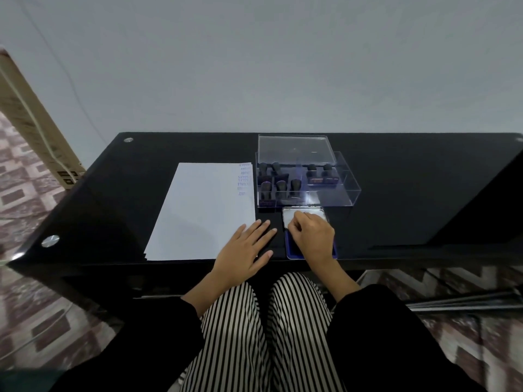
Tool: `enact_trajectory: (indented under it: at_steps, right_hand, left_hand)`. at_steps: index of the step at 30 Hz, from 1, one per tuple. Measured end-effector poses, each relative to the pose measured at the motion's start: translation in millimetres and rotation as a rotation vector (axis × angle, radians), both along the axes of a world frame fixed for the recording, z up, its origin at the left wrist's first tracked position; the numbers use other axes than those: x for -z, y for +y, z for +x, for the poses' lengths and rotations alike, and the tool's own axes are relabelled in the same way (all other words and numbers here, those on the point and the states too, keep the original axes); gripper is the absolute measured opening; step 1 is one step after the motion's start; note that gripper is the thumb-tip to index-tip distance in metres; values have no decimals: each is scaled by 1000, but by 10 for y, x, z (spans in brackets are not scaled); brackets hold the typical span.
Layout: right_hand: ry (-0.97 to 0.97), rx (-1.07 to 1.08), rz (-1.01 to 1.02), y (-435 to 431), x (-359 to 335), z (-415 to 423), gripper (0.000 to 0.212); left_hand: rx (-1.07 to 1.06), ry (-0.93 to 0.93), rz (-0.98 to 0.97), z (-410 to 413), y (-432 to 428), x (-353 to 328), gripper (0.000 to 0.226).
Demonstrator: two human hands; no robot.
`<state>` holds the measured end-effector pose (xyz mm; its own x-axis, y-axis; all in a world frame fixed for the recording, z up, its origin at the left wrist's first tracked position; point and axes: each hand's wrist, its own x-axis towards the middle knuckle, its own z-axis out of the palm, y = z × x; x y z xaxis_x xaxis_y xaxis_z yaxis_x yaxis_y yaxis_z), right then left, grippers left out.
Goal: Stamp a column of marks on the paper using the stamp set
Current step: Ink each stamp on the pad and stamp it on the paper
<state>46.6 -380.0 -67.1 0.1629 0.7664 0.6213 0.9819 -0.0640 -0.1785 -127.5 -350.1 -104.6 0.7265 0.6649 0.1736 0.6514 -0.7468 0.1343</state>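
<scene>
Head view: we note the left hand lying flat with straight fingers on the black glass table, overlapping the near right corner of the white paper sheet, which carries a column of purple stamped marks along its far right edge. The right hand sits curled over the open blue ink pad; we cannot tell whether it grips anything. The black-handled stamps stand in the clear plastic box just behind.

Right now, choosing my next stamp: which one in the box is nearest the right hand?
The rightmost stamp of the front three; others stand farther from the right hand.
</scene>
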Motion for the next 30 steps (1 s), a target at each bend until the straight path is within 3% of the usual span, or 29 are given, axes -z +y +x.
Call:
enact_trajectory:
  at_steps: [12,30]
  right_hand:
    - [-115,45,151,-3,139,51,29]
    - [-36,51,68,57,58,2,38]
  left_hand:
    - [-28,25,67,-16,26,49,59]
    - [-27,30,78,-9,29,33,58]
